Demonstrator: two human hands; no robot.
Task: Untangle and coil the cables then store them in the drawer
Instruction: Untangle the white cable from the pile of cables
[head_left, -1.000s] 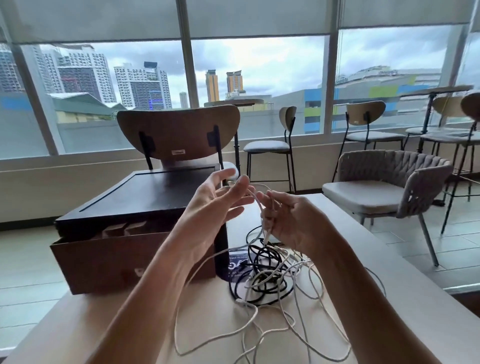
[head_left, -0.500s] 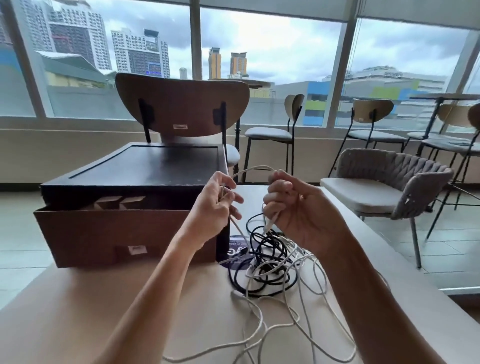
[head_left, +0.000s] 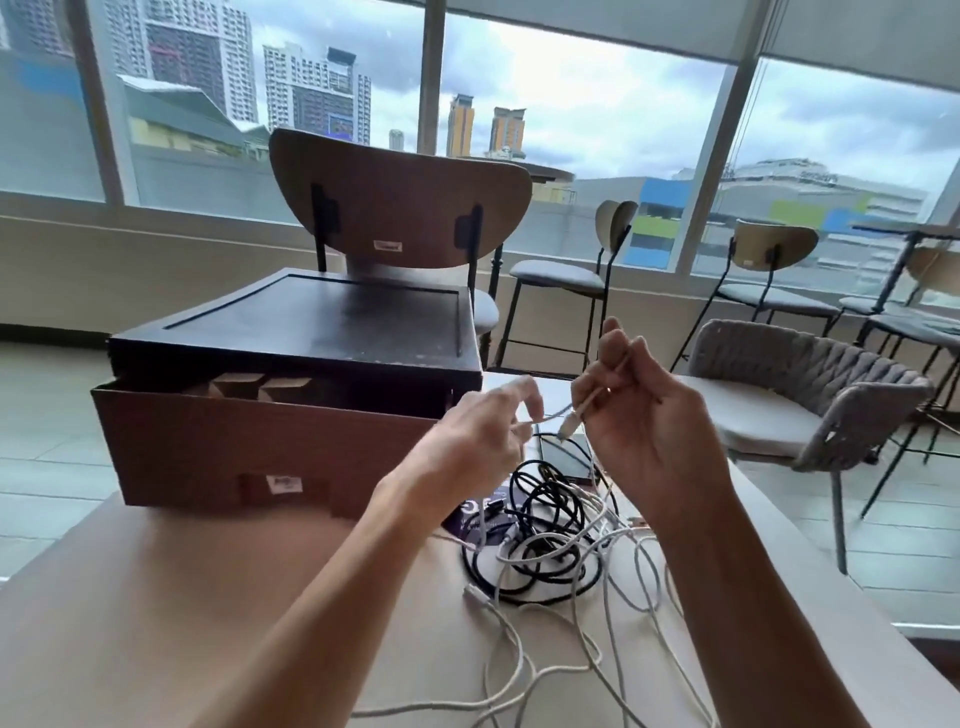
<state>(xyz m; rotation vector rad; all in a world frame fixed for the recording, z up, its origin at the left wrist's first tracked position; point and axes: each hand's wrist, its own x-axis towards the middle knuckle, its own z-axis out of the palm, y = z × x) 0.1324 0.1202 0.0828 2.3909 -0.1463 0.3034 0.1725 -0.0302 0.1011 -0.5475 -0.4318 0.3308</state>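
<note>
A tangle of black cables (head_left: 540, 525) and white cables (head_left: 602, 587) lies on the beige table (head_left: 182, 597), right of a dark box whose brown drawer (head_left: 249, 436) stands pulled out a little. Both hands are raised above the tangle. My right hand (head_left: 644, 431) grips the plug end of a white cable, fingers curled round it. My left hand (head_left: 483, 436) pinches the same white cable a short way along, just left of the plug. The rest of that cable drops into the pile.
A phone (head_left: 563, 457) and a dark printed card (head_left: 475, 514) lie under the cables. A wooden-backed chair (head_left: 400, 208) stands behind the box, a woven grey armchair (head_left: 810, 395) to the right, more stools along the window.
Both hands have dropped lower and moved right. The loop held up between them is gone; the left hand now pinches the cable close to the plug. The view tilted down.
</note>
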